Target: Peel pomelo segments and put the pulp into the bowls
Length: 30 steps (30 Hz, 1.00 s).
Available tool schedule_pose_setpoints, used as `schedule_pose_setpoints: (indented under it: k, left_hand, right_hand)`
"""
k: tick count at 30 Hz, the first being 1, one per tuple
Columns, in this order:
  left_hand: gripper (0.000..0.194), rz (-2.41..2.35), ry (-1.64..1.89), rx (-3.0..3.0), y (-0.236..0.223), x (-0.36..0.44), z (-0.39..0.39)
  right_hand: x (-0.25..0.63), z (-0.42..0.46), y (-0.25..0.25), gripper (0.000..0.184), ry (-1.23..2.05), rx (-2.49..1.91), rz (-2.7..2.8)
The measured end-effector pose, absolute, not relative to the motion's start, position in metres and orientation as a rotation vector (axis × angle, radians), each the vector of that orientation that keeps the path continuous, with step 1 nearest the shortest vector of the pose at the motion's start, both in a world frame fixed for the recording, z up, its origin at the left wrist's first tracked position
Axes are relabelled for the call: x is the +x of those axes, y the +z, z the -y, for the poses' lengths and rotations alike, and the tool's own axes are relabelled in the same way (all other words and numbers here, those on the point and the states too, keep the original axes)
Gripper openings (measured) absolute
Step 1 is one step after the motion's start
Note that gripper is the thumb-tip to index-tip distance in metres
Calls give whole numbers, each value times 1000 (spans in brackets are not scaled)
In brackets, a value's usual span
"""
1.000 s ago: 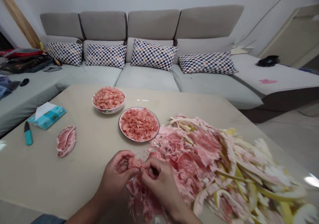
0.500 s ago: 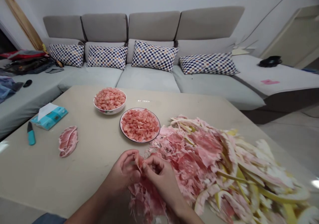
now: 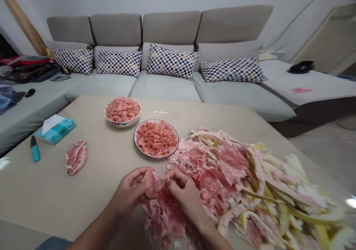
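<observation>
Both hands meet at the near edge of the beige table [image 3: 111, 190]. My left hand [image 3: 130, 192] curls round a pink pomelo segment [image 3: 150, 184], whose flesh shows between the fingers. My right hand [image 3: 183, 195] pinches the thin membrane at the segment's right side. Under and right of the hands spreads a big heap of pink membrane and yellow-white peel [image 3: 236, 179]. Beyond the hands stand a plate of peeled pink flesh [image 3: 156, 138] and a white bowl of the same [image 3: 122, 111].
Two unpeeled pomelo segments [image 3: 76, 157] lie at the left of the table. Farther left are a teal tissue pack [image 3: 54, 128] and a teal-handled knife [image 3: 34, 149]. A grey sofa [image 3: 164, 87] with checked cushions runs behind the table.
The membrane has been pulled away to the right, baring more of the segment's pink flesh. Both hands have shifted slightly lower.
</observation>
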<state>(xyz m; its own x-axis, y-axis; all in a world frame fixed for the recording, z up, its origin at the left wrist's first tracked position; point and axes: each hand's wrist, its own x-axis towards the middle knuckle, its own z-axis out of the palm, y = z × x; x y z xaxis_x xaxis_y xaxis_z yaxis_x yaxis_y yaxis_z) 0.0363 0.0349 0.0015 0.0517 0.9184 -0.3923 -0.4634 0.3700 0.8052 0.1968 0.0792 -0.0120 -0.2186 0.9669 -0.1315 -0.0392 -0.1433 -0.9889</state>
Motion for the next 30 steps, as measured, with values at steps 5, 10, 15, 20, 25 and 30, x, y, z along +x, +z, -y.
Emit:
schedule_pose_setpoints:
  k: [5,10,15,20,25,30]
  left_hand:
    - [42,-976,1132,537,1,33,-33]
    - [40,-974,1160,557,-1,29,-35]
    - [40,-905,1162,605,0,35,-35]
    - [42,-984,1216,641,-5,36,-36]
    - [38,-1015,1207,617,-8,36,-37]
    - [28,-920,1076,752,-2,33,-35]
  right_hand:
    - [204,-82,-20,19,1537,-1107,1155]
    - [211,-85,-10,20,1390,-1143,1317]
    - [201,-79,-6,41,1326,-1090,1557]
    - [194,-72,-14,9,1141,-974,1609]
    - [201,-70,-13,14,1043,-1045,1603]
    - [209,-75,-6,14,1005,-1093,1547]
